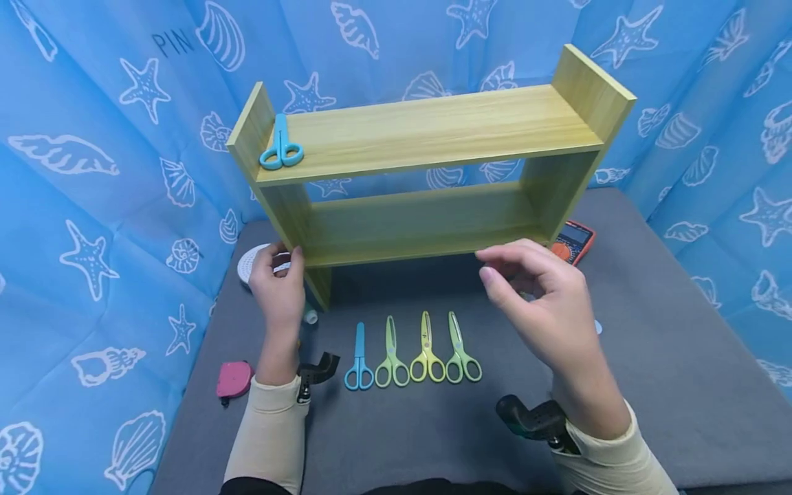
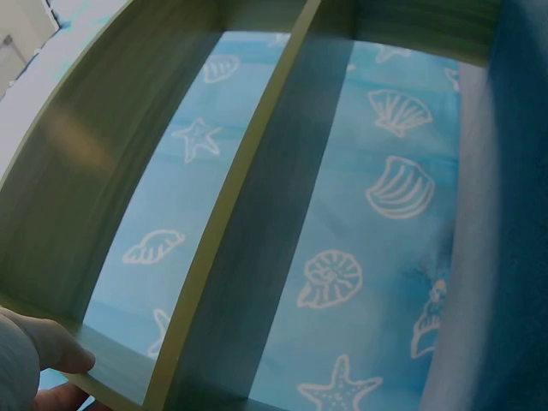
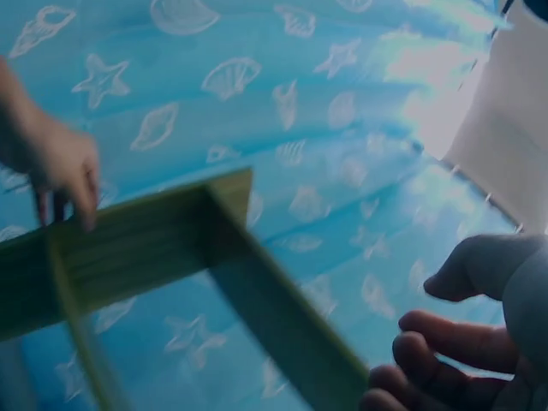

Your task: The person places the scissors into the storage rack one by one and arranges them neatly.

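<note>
A two-tier wooden shelf point(image 1: 427, 130) stands on the grey table point(image 1: 668, 357). One blue pair of scissors point(image 1: 281, 146) lies at the left end of its top board. My left hand point(image 1: 280, 269) grips the shelf's left side panel low down, its thumb point(image 2: 47, 344) on the panel's edge. My right hand point(image 1: 526, 278) hovers in front of the lower board, fingers point(image 3: 445, 338) loosely curled and holding nothing. In a row on the table lie a blue pair point(image 1: 359, 363), a green pair point(image 1: 392, 357), a yellow pair point(image 1: 427, 354) and another green pair point(image 1: 461, 354).
A pink tape measure point(image 1: 234, 378) lies at the front left. A white round object point(image 1: 249, 262) sits behind my left hand. An orange multimeter point(image 1: 574, 242) lies by the shelf's right foot. Blue shell-print curtains point(image 1: 93, 206) enclose the table on three sides.
</note>
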The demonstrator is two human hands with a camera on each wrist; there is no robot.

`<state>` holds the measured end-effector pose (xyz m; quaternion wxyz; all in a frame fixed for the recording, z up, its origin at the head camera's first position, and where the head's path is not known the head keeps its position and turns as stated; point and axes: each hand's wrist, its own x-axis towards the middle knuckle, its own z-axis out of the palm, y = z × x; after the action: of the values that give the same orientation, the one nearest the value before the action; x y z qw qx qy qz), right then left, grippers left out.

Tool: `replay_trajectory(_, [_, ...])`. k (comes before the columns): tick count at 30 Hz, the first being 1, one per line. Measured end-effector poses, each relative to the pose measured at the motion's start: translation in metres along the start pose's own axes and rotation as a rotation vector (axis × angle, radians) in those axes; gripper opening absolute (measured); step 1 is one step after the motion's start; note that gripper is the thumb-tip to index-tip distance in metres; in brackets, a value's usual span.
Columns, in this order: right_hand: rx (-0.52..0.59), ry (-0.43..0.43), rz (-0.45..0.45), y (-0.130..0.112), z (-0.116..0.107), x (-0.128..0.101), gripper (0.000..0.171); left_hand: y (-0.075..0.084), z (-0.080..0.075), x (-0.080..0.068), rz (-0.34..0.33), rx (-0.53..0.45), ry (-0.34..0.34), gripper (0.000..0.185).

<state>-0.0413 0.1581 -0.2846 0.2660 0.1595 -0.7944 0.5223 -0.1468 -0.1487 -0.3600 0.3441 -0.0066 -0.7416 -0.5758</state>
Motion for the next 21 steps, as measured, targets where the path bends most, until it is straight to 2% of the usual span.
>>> replay_trajectory(7, [-0.054,-0.053,0.06,0.047,0.003,-0.034,0.025,0.001,0.0,0.0,0.014,0.007,-0.002,0.019])
replay_trajectory(11, [-0.056,-0.069,0.125,0.072,0.009,-0.055,0.025,0.002,0.001,0.001,0.029,0.004,0.002,0.018])
replay_trajectory(17, [-0.081,-0.111,0.248,0.101,0.02,-0.085,0.023,0.0,0.002,0.001,0.044,0.004,0.017,0.018])
replay_trajectory(21, [-0.111,-0.129,0.271,0.118,0.027,-0.1,0.024,0.0,0.001,0.0,0.046,0.01,0.023,0.018])
